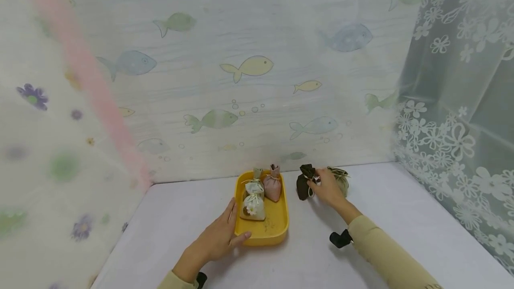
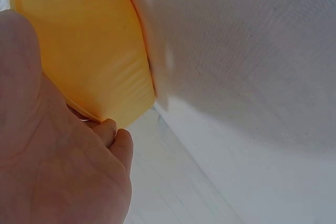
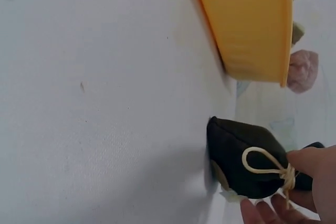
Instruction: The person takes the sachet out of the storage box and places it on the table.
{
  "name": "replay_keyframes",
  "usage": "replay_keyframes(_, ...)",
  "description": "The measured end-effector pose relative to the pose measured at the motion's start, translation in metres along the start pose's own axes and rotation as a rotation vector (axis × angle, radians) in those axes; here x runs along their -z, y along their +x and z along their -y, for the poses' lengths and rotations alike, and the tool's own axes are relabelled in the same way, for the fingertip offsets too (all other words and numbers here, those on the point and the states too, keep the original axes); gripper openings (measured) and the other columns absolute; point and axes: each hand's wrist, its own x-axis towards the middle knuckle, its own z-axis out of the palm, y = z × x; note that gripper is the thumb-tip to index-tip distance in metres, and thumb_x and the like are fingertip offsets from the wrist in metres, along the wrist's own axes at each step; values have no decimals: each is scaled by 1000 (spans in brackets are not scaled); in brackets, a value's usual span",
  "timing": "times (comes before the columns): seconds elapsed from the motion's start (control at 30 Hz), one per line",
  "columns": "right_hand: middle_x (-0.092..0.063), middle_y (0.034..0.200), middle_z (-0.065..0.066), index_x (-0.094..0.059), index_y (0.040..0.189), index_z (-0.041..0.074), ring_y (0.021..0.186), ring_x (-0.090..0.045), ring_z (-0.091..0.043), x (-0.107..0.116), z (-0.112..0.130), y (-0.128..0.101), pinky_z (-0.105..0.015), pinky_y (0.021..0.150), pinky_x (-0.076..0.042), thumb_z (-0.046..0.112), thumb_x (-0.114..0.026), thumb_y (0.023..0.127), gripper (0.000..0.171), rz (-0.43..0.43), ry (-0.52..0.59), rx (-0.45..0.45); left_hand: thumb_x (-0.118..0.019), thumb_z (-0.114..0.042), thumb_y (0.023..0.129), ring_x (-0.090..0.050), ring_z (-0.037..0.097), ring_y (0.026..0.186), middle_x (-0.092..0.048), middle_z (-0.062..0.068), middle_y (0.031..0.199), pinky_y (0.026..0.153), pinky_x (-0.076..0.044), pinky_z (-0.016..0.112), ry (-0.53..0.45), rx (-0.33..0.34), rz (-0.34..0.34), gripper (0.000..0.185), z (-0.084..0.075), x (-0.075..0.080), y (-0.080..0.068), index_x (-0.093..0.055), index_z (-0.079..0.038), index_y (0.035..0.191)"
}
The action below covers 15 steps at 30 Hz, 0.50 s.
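A yellow tray (image 1: 277, 231) sits on the white table and holds a white pouch with a flower (image 1: 254, 202), a pink pouch (image 1: 273, 185) and a small pale pouch (image 1: 257, 173) behind them. My left hand (image 1: 234, 226) grips the tray's near left corner, thumb over the rim; in the left wrist view its fingers (image 2: 113, 135) curl under the tray (image 2: 89, 40). Right of the tray stands a dark brown pouch (image 1: 303, 187), tied with cream string. My right hand (image 1: 316, 185) pinches its neck (image 3: 294, 174). An olive pouch (image 1: 342, 177) sits just behind that hand.
A fish-print sheet (image 1: 249, 66) hangs close behind the table. A flower-print sheet (image 1: 48, 146) closes the left side and a lace floral curtain (image 1: 453, 115) the right. Bare white table (image 1: 401, 208) lies right of and in front of the pouches.
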Motion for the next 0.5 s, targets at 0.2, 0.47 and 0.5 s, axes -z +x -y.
replay_keyframes(0.2,-58,121,-30,-57,128,-16,105,-63,-43,9,9,-8,-54,89,-55,12,-68,95,44,-10,-13,16,-49,-62,102,-26,40,152,-6,25,169,119,-32,53,-15,6,5,96,-1,2,-1,-19,10,159)
replay_keyframes(0.47,-61,118,-28,-59,126,-15,100,-66,-41,19,15,-20,-51,82,-57,9,-71,93,42,-39,8,52,-48,-62,102,-26,40,152,-6,25,169,119,-33,54,-21,5,10,96,-1,3,0,-19,10,158)
replay_keyframes(0.5,-61,119,-28,-59,125,-15,100,-66,-41,20,15,-21,-51,81,-58,9,-71,93,42,-40,10,55,-48,-62,102,-26,40,152,-6,25,169,119,-33,53,-20,5,10,96,-1,3,0,-19,10,158)
